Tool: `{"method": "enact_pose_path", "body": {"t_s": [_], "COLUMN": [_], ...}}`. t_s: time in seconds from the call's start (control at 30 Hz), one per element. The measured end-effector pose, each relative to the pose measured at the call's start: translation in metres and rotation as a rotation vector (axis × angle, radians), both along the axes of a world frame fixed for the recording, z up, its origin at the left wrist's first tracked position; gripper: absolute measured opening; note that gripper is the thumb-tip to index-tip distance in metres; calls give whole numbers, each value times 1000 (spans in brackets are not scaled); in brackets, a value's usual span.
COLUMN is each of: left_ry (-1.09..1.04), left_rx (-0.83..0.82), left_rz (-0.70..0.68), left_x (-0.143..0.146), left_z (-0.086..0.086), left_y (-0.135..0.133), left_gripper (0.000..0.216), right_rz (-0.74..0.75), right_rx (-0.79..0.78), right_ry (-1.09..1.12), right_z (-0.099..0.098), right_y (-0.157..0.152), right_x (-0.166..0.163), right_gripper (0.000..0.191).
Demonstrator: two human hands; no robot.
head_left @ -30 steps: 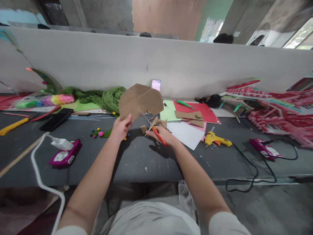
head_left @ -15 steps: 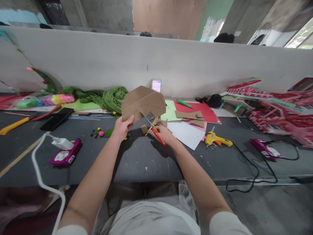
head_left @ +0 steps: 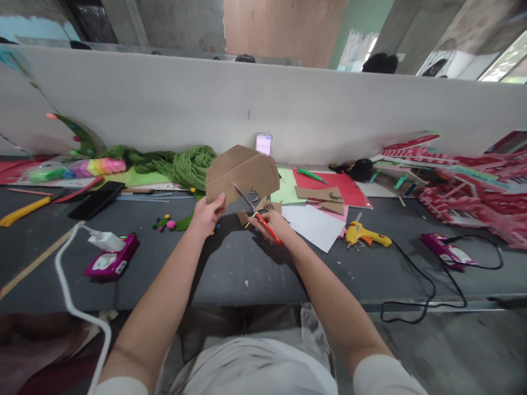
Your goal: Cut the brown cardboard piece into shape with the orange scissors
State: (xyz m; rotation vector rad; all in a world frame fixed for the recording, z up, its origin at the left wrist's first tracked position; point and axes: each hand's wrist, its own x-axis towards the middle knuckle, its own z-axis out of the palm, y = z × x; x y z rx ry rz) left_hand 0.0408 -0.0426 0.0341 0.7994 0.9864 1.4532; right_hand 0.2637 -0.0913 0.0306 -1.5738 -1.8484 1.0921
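My left hand (head_left: 209, 214) pinches the lower left edge of a brown cardboard piece (head_left: 234, 166), thumb on its face. The piece has a rounded top and a curved line drawn on it, and is held up above the table. Closed round the red handles of a pair of scissors (head_left: 265, 224) is my right hand (head_left: 272, 225). The blades point up and left, at the cardboard's lower edge. Small cardboard scraps (head_left: 267, 206) lie just behind my right hand.
Green yarn (head_left: 191, 167) lies behind on the left, a dark phone (head_left: 96, 200) nearer. A yellow glue gun (head_left: 366, 236), white paper (head_left: 315, 226) and a green cutter (head_left: 312, 175) are to the right. Purple power strips (head_left: 112, 258) sit on both sides. A low partition (head_left: 164, 99) runs behind.
The scissors' handles have come closer together and the blades now look closed at the cardboard. The cardboard has shifted very slightly to the right.
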Motion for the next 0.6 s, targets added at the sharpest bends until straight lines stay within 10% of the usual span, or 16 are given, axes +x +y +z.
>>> {"method": "enact_pose_path", "body": {"t_s": [0.6], "left_ry": [34], "left_rx": [-2], "left_rz": [-19], "left_x": [-2], "left_z": [2], "left_y": [-2], "left_gripper": [45], "right_rz": [37], "right_rx": [110], "right_ry": [-24], "right_z": [-6], "right_y": [4], "right_x": [8], "right_gripper": [60]}}
